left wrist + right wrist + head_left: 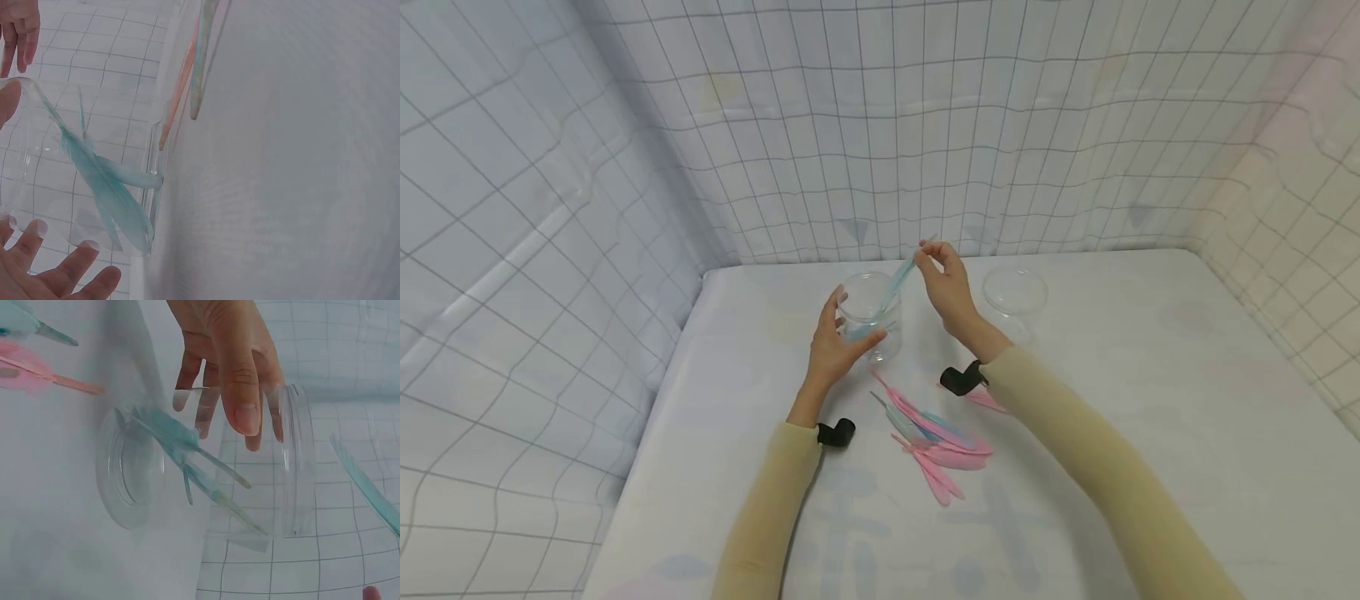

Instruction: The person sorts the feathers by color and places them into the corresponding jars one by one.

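Note:
My left hand (832, 343) grips a clear jar (891, 337) round its side, thumb on one side and fingers on the other. Several blue-green feathers (106, 184) stand inside the jar, quills toward its mouth. My right hand (950, 287) pinches another light blue feather (904, 272) near one end; it slants down at the jar's open top. The right wrist view catches part of this held feather (369, 487) at its right edge, beside the jar rim. Only a fingertip of the right hand shows there.
Pink feathers (955, 457) and a few bluish ones (904, 423) lie in a loose pile on the white table (737, 500), nearer me than the jar. A clear round container or lid (1015, 290) is right of my right hand. Gridded cloth (895, 125) hangs behind the table.

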Demonstrator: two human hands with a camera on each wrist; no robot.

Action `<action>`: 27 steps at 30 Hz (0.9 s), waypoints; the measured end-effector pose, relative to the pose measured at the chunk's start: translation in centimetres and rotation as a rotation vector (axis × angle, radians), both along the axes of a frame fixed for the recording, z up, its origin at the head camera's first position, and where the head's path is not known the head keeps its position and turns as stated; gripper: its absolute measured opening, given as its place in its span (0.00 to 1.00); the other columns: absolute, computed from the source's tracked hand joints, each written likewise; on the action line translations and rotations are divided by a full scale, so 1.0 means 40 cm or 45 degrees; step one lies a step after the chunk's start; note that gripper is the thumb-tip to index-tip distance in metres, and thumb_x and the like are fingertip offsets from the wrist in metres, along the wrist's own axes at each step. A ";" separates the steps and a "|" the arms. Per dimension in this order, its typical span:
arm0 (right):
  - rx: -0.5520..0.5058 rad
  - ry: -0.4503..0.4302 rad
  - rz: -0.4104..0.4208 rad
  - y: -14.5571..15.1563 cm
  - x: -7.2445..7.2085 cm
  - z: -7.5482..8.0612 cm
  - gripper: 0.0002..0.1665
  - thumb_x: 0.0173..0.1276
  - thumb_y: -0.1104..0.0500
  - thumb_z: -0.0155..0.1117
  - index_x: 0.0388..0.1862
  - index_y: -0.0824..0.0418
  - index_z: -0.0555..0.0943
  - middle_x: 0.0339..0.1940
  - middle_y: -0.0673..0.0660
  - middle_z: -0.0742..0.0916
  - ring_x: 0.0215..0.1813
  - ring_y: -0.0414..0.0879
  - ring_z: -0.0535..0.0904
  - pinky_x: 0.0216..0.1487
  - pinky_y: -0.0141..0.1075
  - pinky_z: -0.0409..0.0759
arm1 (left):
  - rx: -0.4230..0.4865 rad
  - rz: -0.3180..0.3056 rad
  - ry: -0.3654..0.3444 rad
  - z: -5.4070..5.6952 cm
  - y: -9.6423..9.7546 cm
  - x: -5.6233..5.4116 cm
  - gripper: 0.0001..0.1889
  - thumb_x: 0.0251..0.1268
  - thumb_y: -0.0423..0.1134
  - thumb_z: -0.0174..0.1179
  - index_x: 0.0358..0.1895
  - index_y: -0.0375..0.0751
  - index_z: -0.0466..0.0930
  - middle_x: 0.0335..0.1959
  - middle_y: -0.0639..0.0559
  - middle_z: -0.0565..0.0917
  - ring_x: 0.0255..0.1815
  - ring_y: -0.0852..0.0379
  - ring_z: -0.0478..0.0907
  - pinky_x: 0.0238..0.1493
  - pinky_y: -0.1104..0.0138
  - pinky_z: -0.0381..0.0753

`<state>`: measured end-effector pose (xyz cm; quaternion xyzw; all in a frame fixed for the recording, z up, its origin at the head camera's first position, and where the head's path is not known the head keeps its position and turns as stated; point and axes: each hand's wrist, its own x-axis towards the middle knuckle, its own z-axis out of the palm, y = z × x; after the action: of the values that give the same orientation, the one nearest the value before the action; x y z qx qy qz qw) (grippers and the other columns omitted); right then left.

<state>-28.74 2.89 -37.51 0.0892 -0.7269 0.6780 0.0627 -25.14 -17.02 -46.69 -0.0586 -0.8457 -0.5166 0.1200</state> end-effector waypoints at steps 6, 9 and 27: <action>0.204 -0.129 0.036 -0.017 -0.006 -0.030 0.16 0.72 0.50 0.54 0.48 0.61 0.75 0.67 0.55 0.71 0.71 0.48 0.58 0.67 0.48 0.58 | -0.004 -0.011 0.016 -0.005 0.004 -0.001 0.54 0.49 0.59 0.69 0.76 0.54 0.45 0.72 0.50 0.57 0.64 0.40 0.63 0.58 0.46 0.68; 0.378 -0.190 0.117 -0.006 0.003 -0.046 0.18 0.72 0.50 0.55 0.51 0.60 0.78 0.68 0.56 0.69 0.71 0.50 0.57 0.66 0.50 0.58 | -0.009 -0.011 0.017 -0.005 0.005 -0.002 0.54 0.49 0.60 0.69 0.76 0.54 0.45 0.72 0.51 0.57 0.64 0.40 0.63 0.58 0.46 0.68; 1.205 0.212 0.463 0.071 0.119 -0.143 0.10 0.57 0.48 0.72 0.31 0.52 0.87 0.64 0.65 0.72 0.71 0.67 0.51 0.62 0.64 0.57 | -0.039 0.008 0.004 -0.005 -0.001 -0.009 0.54 0.49 0.57 0.70 0.76 0.54 0.45 0.72 0.50 0.57 0.64 0.41 0.63 0.58 0.48 0.69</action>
<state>-23.97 5.74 -43.25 0.2866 -0.9195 0.2652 -0.0458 -25.52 -17.06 -46.89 -0.0586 -0.8536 -0.5030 0.1220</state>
